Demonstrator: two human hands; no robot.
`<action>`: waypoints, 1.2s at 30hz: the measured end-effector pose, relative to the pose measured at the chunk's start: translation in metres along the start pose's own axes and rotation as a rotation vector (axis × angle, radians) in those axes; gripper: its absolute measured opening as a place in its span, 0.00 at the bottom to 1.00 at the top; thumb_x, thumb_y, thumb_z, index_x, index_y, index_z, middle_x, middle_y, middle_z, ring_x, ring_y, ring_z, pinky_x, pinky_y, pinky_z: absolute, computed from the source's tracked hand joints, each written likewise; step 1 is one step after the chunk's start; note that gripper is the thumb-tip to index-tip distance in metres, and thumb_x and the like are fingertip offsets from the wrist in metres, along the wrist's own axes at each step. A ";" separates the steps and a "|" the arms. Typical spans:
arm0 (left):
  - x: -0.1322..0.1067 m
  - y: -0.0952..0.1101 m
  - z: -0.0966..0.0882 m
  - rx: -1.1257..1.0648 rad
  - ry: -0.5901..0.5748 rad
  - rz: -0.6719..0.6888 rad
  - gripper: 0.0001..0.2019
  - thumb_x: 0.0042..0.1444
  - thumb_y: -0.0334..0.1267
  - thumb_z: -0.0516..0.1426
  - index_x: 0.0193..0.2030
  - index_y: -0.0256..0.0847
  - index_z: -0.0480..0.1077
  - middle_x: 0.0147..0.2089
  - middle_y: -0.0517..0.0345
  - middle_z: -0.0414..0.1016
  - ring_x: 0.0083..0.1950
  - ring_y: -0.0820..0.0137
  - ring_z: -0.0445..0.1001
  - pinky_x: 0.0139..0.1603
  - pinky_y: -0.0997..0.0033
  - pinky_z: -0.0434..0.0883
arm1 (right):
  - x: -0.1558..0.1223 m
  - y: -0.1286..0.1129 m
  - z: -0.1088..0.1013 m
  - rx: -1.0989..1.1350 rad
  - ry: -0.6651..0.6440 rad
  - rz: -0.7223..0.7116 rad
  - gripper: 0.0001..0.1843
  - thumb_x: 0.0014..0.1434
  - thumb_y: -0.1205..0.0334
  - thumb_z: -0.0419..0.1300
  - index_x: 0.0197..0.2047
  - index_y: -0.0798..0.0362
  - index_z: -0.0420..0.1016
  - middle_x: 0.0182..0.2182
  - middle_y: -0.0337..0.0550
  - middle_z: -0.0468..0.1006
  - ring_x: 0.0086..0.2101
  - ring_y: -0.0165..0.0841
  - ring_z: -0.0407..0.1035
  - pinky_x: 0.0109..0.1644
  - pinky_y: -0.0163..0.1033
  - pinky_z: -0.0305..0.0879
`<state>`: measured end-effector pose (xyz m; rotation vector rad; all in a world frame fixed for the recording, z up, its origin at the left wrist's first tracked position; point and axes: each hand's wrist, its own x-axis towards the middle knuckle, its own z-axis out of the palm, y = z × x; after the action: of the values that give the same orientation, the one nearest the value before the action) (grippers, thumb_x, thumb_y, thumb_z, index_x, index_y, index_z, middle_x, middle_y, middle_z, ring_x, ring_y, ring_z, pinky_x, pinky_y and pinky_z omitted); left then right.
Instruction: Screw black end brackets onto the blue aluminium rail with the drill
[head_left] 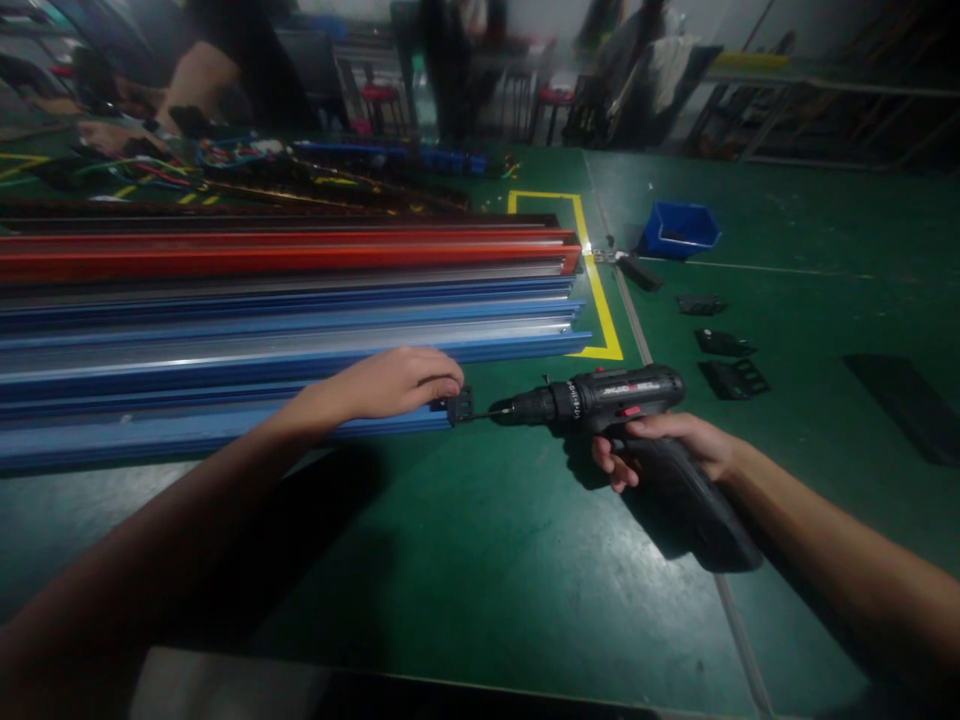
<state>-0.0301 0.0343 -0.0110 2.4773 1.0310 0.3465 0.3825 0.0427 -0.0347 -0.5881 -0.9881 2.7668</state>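
My right hand [667, 445] is wrapped round the grip of a black cordless drill [600, 395], which points left. Its thin bit reaches a black plastic end cap [460, 404] at the right end of the nearest blue metal profile [397, 425]; whether it sits in a screw there I cannot make out. My left hand [401, 382] is closed over that end of the profile, with thumb and fingertips at the end cap. Part of the cap is hidden by the fingers.
More blue profiles [300, 345] and red ones [300, 252] lie parallel behind. Several black plastic pieces [733, 380], a blue bin [681, 232] and a dark tool [637, 270] are on the green table [480, 560]. Across the table, a person's arm [199, 85] is near colored wires [150, 170].
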 end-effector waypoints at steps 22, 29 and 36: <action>0.000 0.001 0.000 0.001 0.007 0.006 0.17 0.75 0.47 0.50 0.48 0.43 0.78 0.44 0.55 0.81 0.45 0.67 0.78 0.50 0.68 0.70 | 0.001 0.001 -0.003 -0.003 0.005 0.028 0.19 0.68 0.55 0.65 0.52 0.63 0.80 0.45 0.53 0.83 0.40 0.33 0.80 0.54 0.43 0.77; 0.000 0.001 0.000 -0.002 0.001 0.001 0.18 0.75 0.47 0.50 0.49 0.43 0.78 0.45 0.55 0.81 0.45 0.67 0.78 0.50 0.69 0.70 | 0.000 0.001 -0.002 0.012 0.000 0.022 0.18 0.68 0.56 0.64 0.52 0.64 0.80 0.45 0.53 0.83 0.40 0.34 0.80 0.55 0.43 0.77; 0.000 0.002 -0.001 -0.008 -0.004 -0.006 0.18 0.75 0.47 0.50 0.48 0.42 0.78 0.45 0.55 0.81 0.46 0.67 0.78 0.50 0.68 0.70 | 0.002 0.000 -0.001 0.030 -0.010 0.024 0.19 0.68 0.56 0.65 0.52 0.65 0.80 0.46 0.54 0.83 0.40 0.34 0.80 0.54 0.42 0.77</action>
<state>-0.0289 0.0332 -0.0089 2.4667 1.0326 0.3428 0.3813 0.0435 -0.0361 -0.5869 -0.9456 2.8032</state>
